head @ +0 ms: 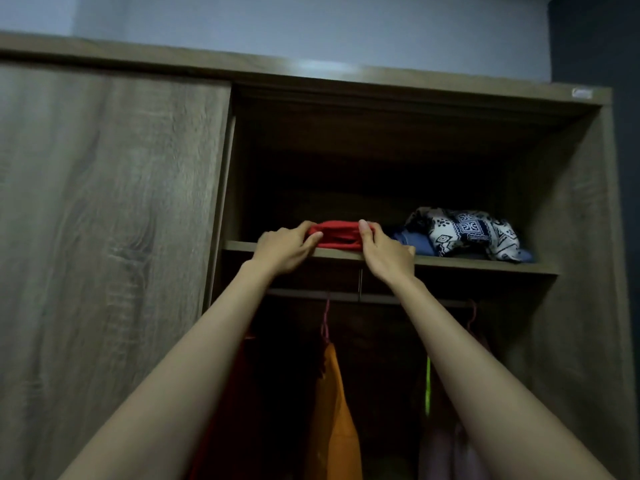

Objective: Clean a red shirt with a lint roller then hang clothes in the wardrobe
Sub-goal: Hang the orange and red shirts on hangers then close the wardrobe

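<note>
A folded red shirt lies at the front edge of the wardrobe's upper shelf. My left hand grips its left end, fingers over the top and thumb against the side. On the right end, my right hand holds the fold with the thumb on top and the fingers hidden beneath. Both arms reach up from below. No lint roller is in view.
A black-and-white patterned cloth and a blue garment lie to the right on the same shelf. Below runs a hanging rail with an orange garment, a pink hanger and other clothes. The sliding door covers the left half.
</note>
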Demonstrator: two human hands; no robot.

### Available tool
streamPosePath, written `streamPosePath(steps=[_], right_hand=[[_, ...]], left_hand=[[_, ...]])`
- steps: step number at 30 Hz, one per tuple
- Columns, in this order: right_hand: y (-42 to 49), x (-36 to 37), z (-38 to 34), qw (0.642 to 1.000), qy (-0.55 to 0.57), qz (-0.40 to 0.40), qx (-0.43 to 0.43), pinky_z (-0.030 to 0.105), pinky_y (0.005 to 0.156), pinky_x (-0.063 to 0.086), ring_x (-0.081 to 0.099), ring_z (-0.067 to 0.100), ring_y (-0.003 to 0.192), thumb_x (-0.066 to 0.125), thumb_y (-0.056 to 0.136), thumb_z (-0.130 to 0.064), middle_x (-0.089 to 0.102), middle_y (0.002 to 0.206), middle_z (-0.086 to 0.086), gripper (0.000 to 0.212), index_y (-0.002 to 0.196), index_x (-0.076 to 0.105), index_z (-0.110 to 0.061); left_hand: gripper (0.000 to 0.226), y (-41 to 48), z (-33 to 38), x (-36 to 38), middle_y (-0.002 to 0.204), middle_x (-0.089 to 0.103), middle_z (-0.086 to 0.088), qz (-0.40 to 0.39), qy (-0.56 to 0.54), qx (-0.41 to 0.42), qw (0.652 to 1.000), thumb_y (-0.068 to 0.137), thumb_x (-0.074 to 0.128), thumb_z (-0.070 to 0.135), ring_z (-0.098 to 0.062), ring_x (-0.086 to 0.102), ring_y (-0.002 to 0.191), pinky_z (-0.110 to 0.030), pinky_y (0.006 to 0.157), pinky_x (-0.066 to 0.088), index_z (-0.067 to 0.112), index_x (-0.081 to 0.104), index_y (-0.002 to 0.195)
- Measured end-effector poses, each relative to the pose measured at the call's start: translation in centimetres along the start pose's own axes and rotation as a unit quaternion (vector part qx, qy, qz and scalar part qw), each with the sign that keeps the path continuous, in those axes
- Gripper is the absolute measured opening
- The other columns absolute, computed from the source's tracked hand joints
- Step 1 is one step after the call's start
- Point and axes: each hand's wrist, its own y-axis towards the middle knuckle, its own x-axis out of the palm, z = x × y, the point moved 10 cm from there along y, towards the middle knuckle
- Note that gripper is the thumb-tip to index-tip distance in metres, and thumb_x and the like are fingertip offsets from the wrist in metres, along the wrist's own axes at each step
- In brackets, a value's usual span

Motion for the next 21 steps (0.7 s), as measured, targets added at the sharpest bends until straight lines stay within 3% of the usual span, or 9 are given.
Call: streamPosePath(steps=[3,6,8,11,15,18,21], right_hand=[[0.1,-0.2,-0.6,0.999,0.044,0.008,-0.006,0.048,0.104,0.028,0.052,0.034,0.119,0.019,0.102,-0.044,0.063,0.121,0.013,0.047,0.129,0.048,-0.018],[-0.5,-0.8,-0.7,0.991,0.114,0.06,-0.03,0.047,0.099,0.039,0.058,0.032,0.105,0.027,0.103,-0.034,0.066,0.104,0.01,0.038,0.117,0.055,-0.013],[-1.3,-1.6,-0.5,0.972,0.205,0.103,-0.053,0.043,0.088,0.045,0.06,0.025,0.092,0.032,0.103,-0.031,0.064,0.09,0.005,0.033,0.105,0.059,-0.012],[-3.2,-3.6,-0.5,0.926,0.315,0.189,-0.09,0.036,0.082,0.045,0.057,0.022,0.089,0.037,0.102,-0.028,0.06,0.09,0.005,0.029,0.099,0.061,-0.011],[-7.9,-8.4,-0.9,0.852,0.385,0.337,-0.106,0.024,0.069,0.04,0.048,0.01,0.071,0.033,0.101,-0.032,0.05,0.077,-0.003,0.023,0.091,0.051,-0.02],[-11.5,-11.5,-1.8,0.81,0.42,0.394,-0.112,0.019,0.065,0.035,0.039,0.0,0.065,0.032,0.101,-0.025,0.039,0.072,-0.013,0.021,0.086,0.045,-0.016],[-14.7,-13.0,-2.7,0.797,0.441,0.397,-0.111,0.015,0.063,0.033,0.036,-0.002,0.062,0.032,0.102,-0.02,0.035,0.069,-0.012,0.024,0.08,0.041,-0.022]], left_hand=[[0.037,0.0,0.5,-0.9,0.11,0.068,-0.009,0.033,-0.051,0.008,0.998,0.103,0.03,0.041,-0.032,0.064,0.101,-0.041,0.083,0.048,0.029,0.047,0.133],[0.03,-0.7,1.1,-1.9,0.105,0.071,-0.004,0.068,-0.133,0.024,0.988,0.103,0.038,0.032,-0.026,0.066,0.096,-0.04,0.082,0.051,0.028,0.055,0.126],[0.027,-1.6,1.2,-2.8,0.099,0.073,-0.001,0.099,-0.194,0.03,0.976,0.102,0.041,0.03,-0.023,0.068,0.092,-0.043,0.082,0.052,0.029,0.059,0.122],[0.027,-4.4,2.2,-4.7,0.091,0.072,-0.002,0.165,-0.275,0.057,0.946,0.1,0.045,0.031,-0.018,0.069,0.078,-0.044,0.073,0.055,0.032,0.059,0.123],[0.047,-9.7,4.3,-8.1,0.114,0.062,0.011,0.219,-0.443,0.092,0.865,0.095,0.057,0.03,0.002,0.064,0.098,-0.011,0.079,0.051,0.019,0.047,0.14],[0.051,-12.4,5.7,-9.6,0.116,0.054,0.001,0.25,-0.463,0.13,0.841,0.092,0.053,0.044,-0.01,0.056,0.11,-0.016,0.089,0.047,0.024,0.05,0.139],[0.038,-14.3,6.3,-10.5,0.119,0.045,-0.003,0.28,-0.469,0.141,0.825,0.095,0.045,0.049,-0.018,0.05,0.116,-0.025,0.096,0.045,0.029,0.058,0.124]])
